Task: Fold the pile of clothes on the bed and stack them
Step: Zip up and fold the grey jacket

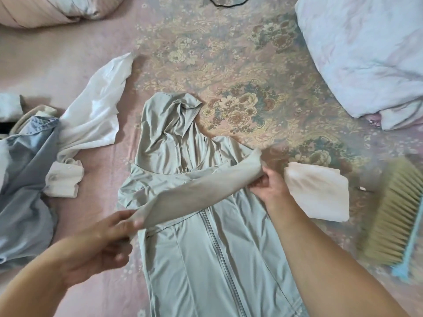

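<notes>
Head view: left hand [100, 239] and right hand [269, 186] pinch the pale grey-green hooded zip jacket's [212, 248] sleeve [196, 195]; lay it flat across the chest, smoothing wrinkles.

A straw-bristled brush [393, 216] with a light blue handle lay at the right edge of the floral pink bedsheet [229, 53]. A rumpled pale quilt [366, 53] sat top right, a pink pillow [41, 10] top left, a black cord [224, 2] between them.
</notes>
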The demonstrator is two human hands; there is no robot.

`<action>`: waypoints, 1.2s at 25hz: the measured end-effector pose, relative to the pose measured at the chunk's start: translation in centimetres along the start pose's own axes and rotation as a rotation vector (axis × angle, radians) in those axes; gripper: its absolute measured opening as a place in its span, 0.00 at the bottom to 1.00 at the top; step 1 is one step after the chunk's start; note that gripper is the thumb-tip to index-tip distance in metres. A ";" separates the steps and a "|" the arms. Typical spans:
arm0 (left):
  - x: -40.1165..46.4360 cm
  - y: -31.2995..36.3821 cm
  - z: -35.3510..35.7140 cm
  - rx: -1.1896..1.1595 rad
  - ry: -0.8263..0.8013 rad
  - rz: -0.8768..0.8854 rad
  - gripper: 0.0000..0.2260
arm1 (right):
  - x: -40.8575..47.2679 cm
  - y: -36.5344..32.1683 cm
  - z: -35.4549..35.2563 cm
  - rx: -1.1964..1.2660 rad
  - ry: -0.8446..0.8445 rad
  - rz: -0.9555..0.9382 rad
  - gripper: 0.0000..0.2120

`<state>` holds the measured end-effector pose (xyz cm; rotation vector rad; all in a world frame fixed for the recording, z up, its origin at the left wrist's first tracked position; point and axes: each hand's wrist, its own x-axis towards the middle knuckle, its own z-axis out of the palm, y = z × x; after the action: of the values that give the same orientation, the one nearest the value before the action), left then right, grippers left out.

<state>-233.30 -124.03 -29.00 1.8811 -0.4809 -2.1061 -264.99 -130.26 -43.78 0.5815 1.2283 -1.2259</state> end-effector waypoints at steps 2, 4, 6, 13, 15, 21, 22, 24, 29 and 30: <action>0.9 -2.3 -2.0 0.246 0.079 -0.034 0.25 | -0.3 1.0 0.3 -0.002 -0.011 -0.005 0.06; 2.1 -3.9 -3.7 0.350 0.278 0.031 0.13 | -0.6 2.2 0.6 -0.027 -0.011 0.000 0.05; 3.1 -4.3 -4.7 0.236 0.447 0.110 0.12 | -0.6 3.5 0.3 -0.120 0.021 -0.003 0.05; 2.9 -5.6 -8.0 -0.078 0.931 0.562 0.12 | -1.0 7.7 -1.2 -0.350 -0.054 0.048 0.09; 3.7 -6.1 -8.8 -0.114 0.970 0.597 0.10 | -0.7 8.7 -1.3 -0.589 0.011 0.004 0.10; 6.0 -7.2 -11.3 -0.022 1.065 0.501 0.18 | 0.2 8.8 -1.6 -1.918 0.201 -0.998 0.21; 6.3 -7.5 -11.6 -0.027 1.058 0.481 0.19 | 0.4 8.7 -1.6 -2.205 0.086 -1.018 0.27; 6.5 -8.0 -12.1 -0.046 1.012 0.443 0.21 | 1.3 9.0 -1.9 -2.576 -0.150 -0.855 0.32; 6.6 -9.4 -12.7 0.055 0.677 0.392 0.17 | 2.2 8.4 -3.5 -2.741 -0.199 -0.605 0.32; 6.7 -9.7 -12.9 0.137 0.702 0.395 0.17 | 2.2 8.3 -3.7 -2.760 -0.195 -0.592 0.32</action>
<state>-221.11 -118.88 -40.40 2.2059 -0.7475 -1.0952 -259.06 -125.26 -49.03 -1.8772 1.6349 0.7756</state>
